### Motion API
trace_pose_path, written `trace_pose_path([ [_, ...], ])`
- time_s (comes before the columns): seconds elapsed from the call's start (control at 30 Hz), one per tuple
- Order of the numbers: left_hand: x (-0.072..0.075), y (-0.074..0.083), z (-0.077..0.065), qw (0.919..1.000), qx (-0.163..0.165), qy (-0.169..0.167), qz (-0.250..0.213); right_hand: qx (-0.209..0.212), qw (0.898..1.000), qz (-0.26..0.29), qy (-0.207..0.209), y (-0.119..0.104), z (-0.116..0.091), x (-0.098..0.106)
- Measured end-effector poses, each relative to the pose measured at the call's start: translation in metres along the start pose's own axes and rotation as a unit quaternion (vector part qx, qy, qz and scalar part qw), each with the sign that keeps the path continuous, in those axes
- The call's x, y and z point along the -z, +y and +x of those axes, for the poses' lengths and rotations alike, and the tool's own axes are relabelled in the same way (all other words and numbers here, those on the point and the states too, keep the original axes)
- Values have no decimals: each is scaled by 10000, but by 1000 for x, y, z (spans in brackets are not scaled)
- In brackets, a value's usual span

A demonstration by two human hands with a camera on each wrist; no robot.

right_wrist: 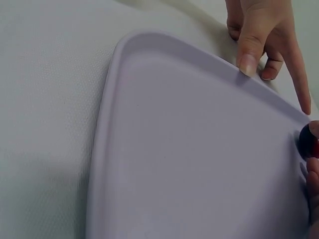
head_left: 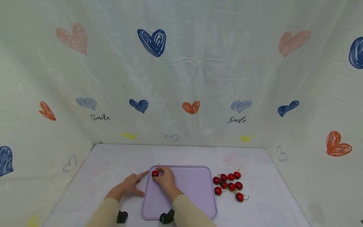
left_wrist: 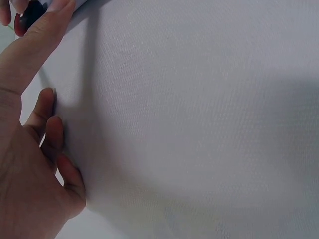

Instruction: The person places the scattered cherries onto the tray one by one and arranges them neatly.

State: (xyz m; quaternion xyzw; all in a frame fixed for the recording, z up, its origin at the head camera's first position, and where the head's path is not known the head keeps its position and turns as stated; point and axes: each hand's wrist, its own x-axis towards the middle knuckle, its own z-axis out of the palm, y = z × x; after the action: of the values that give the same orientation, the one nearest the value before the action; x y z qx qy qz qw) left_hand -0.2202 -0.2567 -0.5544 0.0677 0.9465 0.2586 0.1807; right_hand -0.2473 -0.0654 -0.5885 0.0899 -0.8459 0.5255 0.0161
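Note:
In the head view a purple tray (head_left: 193, 195) lies on the table. My right hand (head_left: 167, 180) is over its far left corner and pinches a dark red cherry (head_left: 155, 173) between thumb and fingers. The right wrist view catches that cherry (right_wrist: 306, 141) at its right edge, low against the tray. My left hand (head_left: 130, 186) spreads along the tray's left side; its thumb touches the rim and its straight forefinger reaches the far corner. In the left wrist view the left hand's other fingers (left_wrist: 54, 132) are bent loosely, with nothing in them.
Several cherries with green stems (head_left: 231, 186) lie in a loose group on the white table (head_left: 269, 189), just right of the tray. Behind the table hangs a pale cloth (head_left: 212, 78) printed with hearts.

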Motion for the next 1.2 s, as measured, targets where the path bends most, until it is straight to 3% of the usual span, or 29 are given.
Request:
trace_pose_path([
  [0.17, 2, 2, 1, 10000, 13, -79, -33, -81, 9967, 806, -86, 1, -4, 12],
  [0.63, 4, 7, 7, 9990, 282, -356, 25, -75, 9912, 1318, -65, 12, -31, 71],
  [0.83, 11, 14, 7, 9983, 217, -497, 202, -264, 9912, 1293, -40, 25, -48, 102],
  [1.2, 15, 23, 10, 9960, 424, -728, 310, -470, 9965, 697, -28, 46, -72, 160],
])
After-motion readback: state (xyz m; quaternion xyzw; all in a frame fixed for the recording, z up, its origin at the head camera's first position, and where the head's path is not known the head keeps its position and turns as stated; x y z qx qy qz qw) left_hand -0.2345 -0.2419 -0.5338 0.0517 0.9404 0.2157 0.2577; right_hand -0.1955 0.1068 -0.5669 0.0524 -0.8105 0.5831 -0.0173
